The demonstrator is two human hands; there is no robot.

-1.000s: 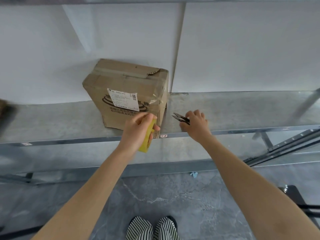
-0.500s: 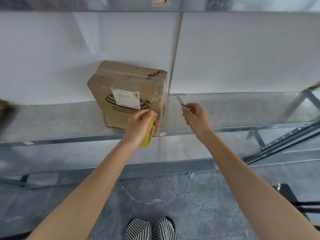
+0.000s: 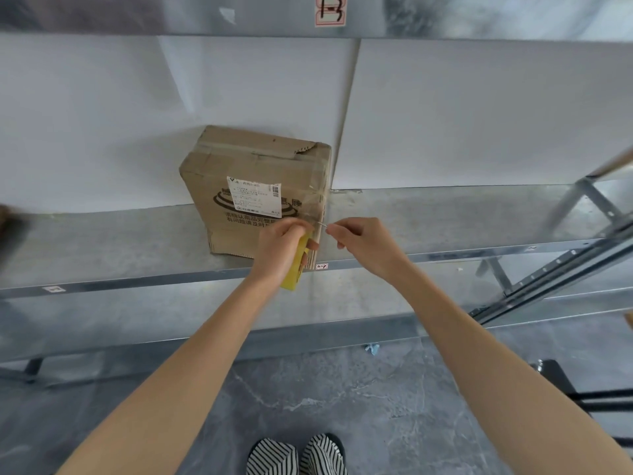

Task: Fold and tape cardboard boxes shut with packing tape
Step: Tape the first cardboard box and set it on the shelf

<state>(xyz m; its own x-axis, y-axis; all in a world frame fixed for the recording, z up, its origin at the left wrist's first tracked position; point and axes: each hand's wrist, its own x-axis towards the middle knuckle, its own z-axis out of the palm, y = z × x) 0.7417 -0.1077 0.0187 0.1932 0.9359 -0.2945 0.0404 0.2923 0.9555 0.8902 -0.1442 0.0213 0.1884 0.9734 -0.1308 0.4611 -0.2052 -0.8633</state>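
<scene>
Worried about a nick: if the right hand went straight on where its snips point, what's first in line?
Ahead of the right hand, probably the clear tape stretched at the cardboard box's right edge, then the left hand gripping the yellow dispenser. Depth is unclear.

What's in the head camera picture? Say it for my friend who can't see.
A person's left hand grips a yellow tape dispenser at a cardboard box on a metal shelf, while the right hand pinches a small cutter beside it. Striped shoes show on the grey floor below.
</scene>
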